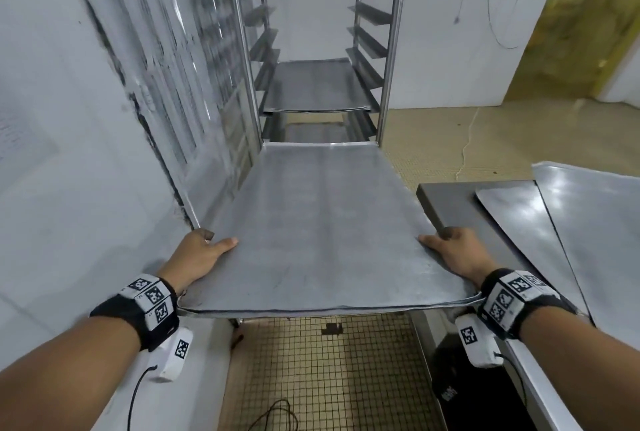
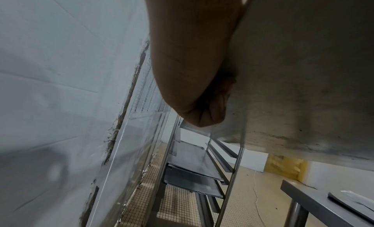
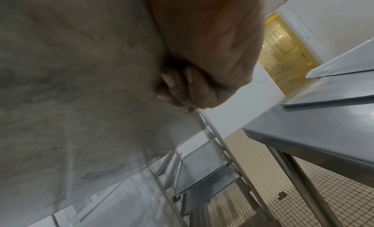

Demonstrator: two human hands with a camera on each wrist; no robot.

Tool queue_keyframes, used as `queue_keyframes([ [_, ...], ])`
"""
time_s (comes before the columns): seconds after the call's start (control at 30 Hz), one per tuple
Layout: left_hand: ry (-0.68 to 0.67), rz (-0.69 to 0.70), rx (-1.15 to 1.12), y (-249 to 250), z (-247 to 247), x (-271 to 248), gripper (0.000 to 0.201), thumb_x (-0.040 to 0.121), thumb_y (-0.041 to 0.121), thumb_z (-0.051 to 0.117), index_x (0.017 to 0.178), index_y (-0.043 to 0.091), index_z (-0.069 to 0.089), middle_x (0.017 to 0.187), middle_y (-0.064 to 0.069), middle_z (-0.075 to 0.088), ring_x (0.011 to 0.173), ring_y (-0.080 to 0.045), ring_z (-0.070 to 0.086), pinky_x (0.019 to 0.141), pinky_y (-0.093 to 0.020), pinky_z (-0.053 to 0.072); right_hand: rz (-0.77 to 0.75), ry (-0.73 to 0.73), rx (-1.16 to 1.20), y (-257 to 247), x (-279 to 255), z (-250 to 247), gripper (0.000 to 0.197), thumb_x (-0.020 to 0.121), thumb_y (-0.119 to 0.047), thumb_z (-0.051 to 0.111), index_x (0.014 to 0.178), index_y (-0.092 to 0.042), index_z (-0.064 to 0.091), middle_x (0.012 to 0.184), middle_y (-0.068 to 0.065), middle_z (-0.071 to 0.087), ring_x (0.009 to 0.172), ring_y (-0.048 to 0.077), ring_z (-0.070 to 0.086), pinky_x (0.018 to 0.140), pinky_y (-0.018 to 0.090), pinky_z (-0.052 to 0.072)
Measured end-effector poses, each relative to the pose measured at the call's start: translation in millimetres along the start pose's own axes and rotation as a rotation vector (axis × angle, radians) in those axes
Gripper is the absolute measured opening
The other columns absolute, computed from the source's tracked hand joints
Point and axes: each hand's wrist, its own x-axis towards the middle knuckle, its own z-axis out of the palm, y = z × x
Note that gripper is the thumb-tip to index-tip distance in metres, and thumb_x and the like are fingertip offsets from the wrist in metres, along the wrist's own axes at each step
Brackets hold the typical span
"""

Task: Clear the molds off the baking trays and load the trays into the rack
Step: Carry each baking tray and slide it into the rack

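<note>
Centre of frame: a bare baking tray held level, its far edge at the front posts of the rack. Left hand and right hand each have a closed grip on a near corner, thumb on top, fingers curled beneath. Right of frame: tabletop carrying further trays; loaded trays sit in the rack.
</note>
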Motion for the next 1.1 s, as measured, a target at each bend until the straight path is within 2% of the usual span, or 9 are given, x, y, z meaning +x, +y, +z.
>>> queue_keyframes([
  [0.1,-0.015,0.002,-0.004,0.5,3.8,26.5,0.075,0.062,0.064,0.082,0.109,0.008,0.067,0.1,-0.009,0.074,0.084,-0.025,0.073,0.083,-0.046,0.06,0.007,-0.007,0.016,-4.2,22.3,4.8,0.036,0.087,-0.039,0.075,0.068,-0.011,0.062,0.056,-0.005,0.06,0.038,0.001,0.051,0.039,0.014,0.036],
  [0.27,0.01,0.018,0.008,11.3,14.0,66.4,0.056,0.078,0.047,0.081,0.11,0.006,0.062,0.1,-0.008,0.071,0.085,-0.024,0.07,0.073,-0.034,0.057,0.016,0.004,0.014,-7.0,63.1,11.9,0.042,0.085,-0.045,0.076,0.073,-0.006,0.066,0.057,-0.002,0.061,0.045,0.009,0.053,0.048,0.024,0.04],
  [0.37,0.008,0.022,-0.03,18.6,19.2,83.9,0.032,0.082,0.037,0.08,0.093,0.015,0.06,0.09,-0.003,0.068,0.079,-0.02,0.068,0.066,-0.028,0.052,0.007,0.01,0.018,-11.7,80.3,15.7,0.041,0.086,-0.041,0.075,0.066,-0.009,0.061,0.05,-0.006,0.057,0.041,0.006,0.05,0.045,0.022,0.037],
  [0.47,0.015,0.037,-0.047,24.0,21.7,97.1,0.027,0.085,0.031,0.079,0.085,0.019,0.056,0.084,0.0,0.066,0.072,-0.014,0.064,0.06,-0.024,0.047,0.003,0.009,0.036,-16.8,94.8,20.9,0.041,0.087,-0.038,0.076,0.061,-0.014,0.056,0.041,-0.009,0.052,0.034,0.001,0.045,0.043,0.02,0.035],
  [0.63,0.03,0.037,-0.049,21.1,22.5,117.6,0.029,0.083,0.032,0.081,0.087,0.015,0.058,0.086,-0.003,0.068,0.074,-0.017,0.066,0.06,-0.025,0.047,0.002,0.007,-0.01,-22.8,112.8,29.3,0.044,0.088,-0.041,0.074,0.058,-0.015,0.054,0.046,-0.008,0.053,0.041,0.009,0.046,0.047,0.025,0.034],
  [0.77,0.036,0.028,-0.017,20.8,26.8,134.7,0.043,0.084,0.035,0.079,0.107,0.008,0.055,0.088,-0.002,0.065,0.075,-0.014,0.062,0.059,-0.024,0.044,0.0,0.005,-0.013,-28.3,129.2,36.0,0.043,0.089,-0.04,0.073,0.058,-0.017,0.054,0.05,-0.006,0.055,0.044,0.01,0.048,0.047,0.023,0.035],
  [0.83,0.022,0.019,-0.024,21.5,29.1,148.1,0.049,0.084,0.037,0.079,0.113,0.007,0.054,0.095,-0.007,0.067,0.08,-0.018,0.064,0.062,-0.026,0.045,0.007,-0.002,-0.013,-30.2,139.0,39.9,0.042,0.089,-0.039,0.072,0.06,-0.016,0.054,0.054,-0.004,0.056,0.048,0.012,0.049,0.049,0.025,0.035],
  [0.97,0.019,-0.002,-0.017,21.5,39.3,177.1,0.047,0.082,0.04,0.08,0.108,0.011,0.053,0.096,-0.007,0.068,0.088,-0.024,0.068,0.077,-0.033,0.054,0.007,-0.016,-0.012,-23.3,167.1,49.7,0.038,0.09,-0.042,0.07,0.065,-0.017,0.055,0.059,-0.004,0.057,0.054,0.014,0.053,0.052,0.025,0.037],
  [1.1,0.049,-0.034,0.015,13.6,57.7,203.2,0.059,0.081,0.043,0.08,0.121,0.009,0.051,0.104,-0.011,0.066,0.096,-0.029,0.067,0.09,-0.042,0.055,0.002,-0.019,-0.02,-7.7,201.5,63.0,0.036,0.09,-0.045,0.069,0.073,-0.015,0.06,0.067,-0.004,0.064,0.063,0.016,0.061,0.055,0.024,0.04],
])
